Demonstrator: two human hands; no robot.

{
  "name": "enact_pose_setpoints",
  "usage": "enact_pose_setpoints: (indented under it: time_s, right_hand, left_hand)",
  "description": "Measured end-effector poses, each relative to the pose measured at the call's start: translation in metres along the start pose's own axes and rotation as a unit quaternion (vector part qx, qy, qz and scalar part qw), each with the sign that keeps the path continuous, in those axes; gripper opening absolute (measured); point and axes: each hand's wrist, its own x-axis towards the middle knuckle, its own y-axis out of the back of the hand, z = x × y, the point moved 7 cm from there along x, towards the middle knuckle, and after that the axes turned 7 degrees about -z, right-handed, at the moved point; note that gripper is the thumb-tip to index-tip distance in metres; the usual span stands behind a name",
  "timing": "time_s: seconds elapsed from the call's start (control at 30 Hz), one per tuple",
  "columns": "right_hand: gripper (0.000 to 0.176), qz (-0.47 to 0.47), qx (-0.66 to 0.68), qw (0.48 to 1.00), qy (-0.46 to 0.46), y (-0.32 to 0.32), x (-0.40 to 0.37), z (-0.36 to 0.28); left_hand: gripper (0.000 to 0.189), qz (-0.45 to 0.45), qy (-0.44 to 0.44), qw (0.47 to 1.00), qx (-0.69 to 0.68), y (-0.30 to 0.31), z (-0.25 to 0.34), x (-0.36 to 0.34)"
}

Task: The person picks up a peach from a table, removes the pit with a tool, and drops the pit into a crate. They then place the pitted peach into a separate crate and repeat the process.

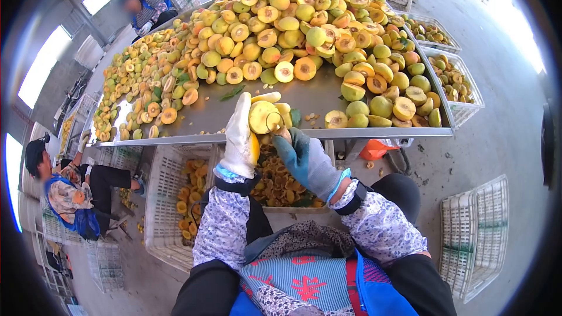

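Observation:
My left hand [240, 137], in a white glove with yellow fingers, is closed around a yellow-green peach half [261, 116] at the front edge of the metal table. In a grey-and-blue glove, my right hand [310, 161] grips a small pitting tool [283, 134] with a brownish handle. Its curved metal end lies against the peach half's face. Behind my hands a big heap of peaches [275, 23], mostly cut into halves, covers the steel table [263, 101]. Below sits a crate of hollowed peach pieces [281, 178], partly hidden by my hands and forearms.
Another white crate [161, 199] with peach halves stands at my lower left. Filled crates [462, 96] line the table's right side, and stacked crates [475, 237] lie at lower right. Co-workers sit at left [70, 193], far left [143, 11] and behind the heap.

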Motion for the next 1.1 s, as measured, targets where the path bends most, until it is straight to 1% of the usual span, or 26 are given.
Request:
enact_pose_setpoints:
  time_s: [0.07, 0.1, 0.13, 0.2, 0.3, 0.4, 0.43, 0.47, 0.5, 0.53, 0.57, 0.6, 0.63, 0.67, 0.73, 0.77, 0.8, 0.83, 0.87, 0.9, 0.93, 0.97, 1.0, 1.07, 1.1]
  right_hand:
    - [0.028, 0.017, -0.05, 0.999, 0.012, 0.005, -0.001, 0.006]
    - [0.03, 0.04, -0.094, 0.995, 0.01, 0.018, -0.003, -0.01]
    - [0.036, 0.043, -0.117, 0.992, -0.007, 0.03, 0.0, -0.018]
    - [0.046, 0.115, -0.107, 0.981, 0.116, 0.051, 0.001, -0.037]
    - [0.065, 0.098, -0.243, 0.961, 0.087, 0.075, -0.008, -0.055]
    - [0.068, 0.099, -0.195, 0.975, 0.035, 0.094, -0.011, -0.047]
    - [0.068, 0.135, -0.219, 0.964, 0.064, 0.102, -0.013, -0.05]
    - [0.063, 0.165, -0.247, 0.952, 0.074, 0.114, -0.017, -0.06]
    - [0.059, 0.166, -0.274, 0.945, 0.07, 0.126, -0.02, -0.07]
    - [0.055, 0.164, -0.299, 0.938, 0.064, 0.141, -0.023, -0.078]
    - [0.052, 0.194, -0.323, 0.925, 0.056, 0.163, -0.026, -0.078]
    - [0.049, 0.22, -0.34, 0.913, 0.045, 0.184, -0.03, -0.074]
    - [0.05, 0.227, -0.338, 0.913, -0.011, 0.209, -0.035, -0.067]
    - [0.051, 0.234, -0.339, 0.909, -0.065, 0.235, -0.04, -0.059]
    - [0.061, 0.177, -0.479, 0.85, -0.127, 0.265, -0.048, -0.042]
    - [0.063, 0.167, -0.495, 0.838, -0.157, 0.27, -0.052, -0.031]
    - [0.065, 0.159, -0.511, 0.824, -0.188, 0.273, -0.059, -0.021]
    - [0.067, 0.15, -0.526, 0.809, -0.216, 0.276, -0.063, -0.012]
    - [0.067, 0.164, -0.498, 0.823, -0.218, 0.279, -0.067, -0.006]
    - [0.065, 0.203, -0.485, 0.832, -0.177, 0.278, -0.069, -0.005]
    - [0.064, 0.243, -0.472, 0.837, -0.136, 0.277, -0.073, -0.006]
    - [0.059, 0.253, -0.487, 0.828, -0.114, 0.271, -0.073, -0.016]
    - [0.057, 0.28, -0.468, 0.836, -0.062, 0.262, -0.075, -0.031]
    - [0.049, 0.31, -0.441, 0.841, -0.034, 0.234, -0.075, -0.063]
    - [0.045, 0.308, -0.368, 0.877, 0.017, 0.222, -0.072, -0.066]
  left_hand:
    - [0.055, -0.041, 0.018, 0.999, -0.008, -0.009, 0.005, 0.0]
    - [0.055, -0.039, 0.031, 0.999, 0.0, -0.007, 0.006, 0.002]
    - [0.053, -0.035, 0.036, 0.999, 0.008, -0.015, 0.01, 0.001]
    - [0.044, -0.066, 0.042, 0.997, 0.02, -0.034, 0.015, 0.003]
    - [0.041, -0.085, 0.045, 0.994, 0.051, -0.067, 0.007, 0.005]
    - [0.041, -0.12, 0.061, 0.991, 0.013, -0.098, -0.009, 0.017]
    - [0.041, -0.152, 0.053, 0.987, 0.013, -0.116, -0.008, 0.019]
    - [0.042, -0.159, 0.062, 0.985, -0.017, -0.13, -0.007, 0.02]
    - [0.043, -0.213, -0.059, 0.972, 0.079, -0.144, 0.002, 0.025]
    - [0.044, -0.24, -0.061, 0.966, 0.08, -0.154, 0.0, 0.029]
    - [0.045, -0.266, -0.063, 0.958, 0.081, -0.163, -0.001, 0.032]
    - [0.046, -0.261, 0.054, 0.964, -0.012, -0.163, -0.004, 0.033]
    - [0.057, -0.248, 0.055, 0.965, 0.059, -0.155, 0.003, 0.033]
    - [0.054, -0.203, 0.007, 0.974, 0.098, -0.142, 0.013, 0.037]
    - [0.052, -0.115, 0.015, 0.984, 0.135, -0.102, 0.022, 0.033]
    - [0.047, -0.068, 0.024, 0.986, 0.148, -0.078, 0.022, 0.023]
    - [0.044, -0.037, 0.076, 0.981, 0.175, -0.063, 0.021, 0.008]
    - [0.043, -0.055, 0.126, 0.964, 0.227, -0.058, 0.014, -0.01]
    - [0.042, -0.072, 0.179, 0.941, 0.278, -0.052, 0.006, -0.029]
    - [0.043, -0.152, 0.168, 0.89, 0.395, -0.047, -0.013, -0.043]
    - [0.044, -0.231, 0.154, 0.82, 0.501, -0.041, -0.039, -0.06]
    - [0.048, -0.265, 0.185, 0.763, 0.56, -0.039, -0.057, -0.081]
    - [0.053, -0.298, 0.211, 0.7, 0.613, -0.041, -0.076, -0.101]
    - [0.062, -0.336, 0.265, 0.538, 0.726, -0.028, -0.133, -0.129]
    - [0.057, -0.329, 0.266, 0.512, 0.748, -0.019, -0.166, -0.146]
